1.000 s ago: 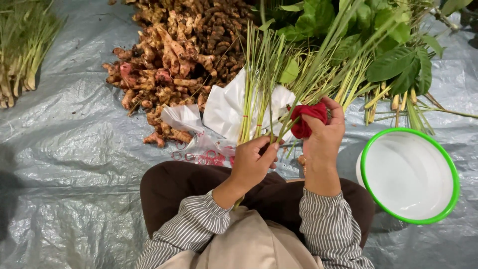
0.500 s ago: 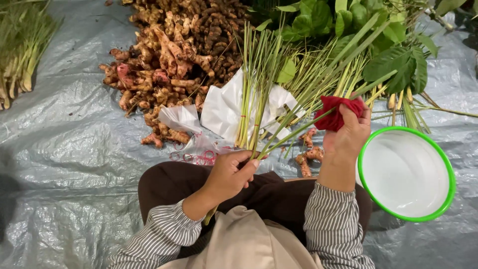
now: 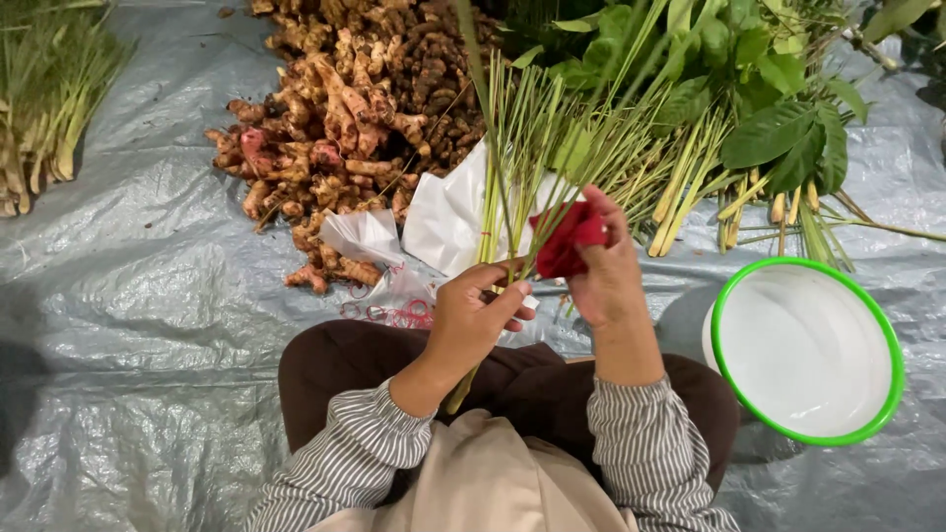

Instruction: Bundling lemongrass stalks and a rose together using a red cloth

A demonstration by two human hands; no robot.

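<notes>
My left hand (image 3: 473, 320) grips a bundle of lemongrass stalks (image 3: 507, 167) near their lower ends, holding them upright over my lap. My right hand (image 3: 603, 271) holds a red cloth (image 3: 564, 241) pressed against the stalks just above my left hand. The leafy tops of the bundle fan up and away from me.
A heap of brown ginger-like roots (image 3: 345, 118) lies ahead on the grey plastic sheet (image 3: 128, 325). More lemongrass and leafy greens (image 3: 749, 108) lie at the upper right, another bunch (image 3: 44, 99) at the far left. A white bowl with green rim (image 3: 803, 350) sits right. White plastic bags (image 3: 448, 212) and red rubber bands (image 3: 389, 313) lie near my knees.
My right hand with the red cloth swung out to the right and came back to the stalks. My left hand has kept its hold on the bundle.
</notes>
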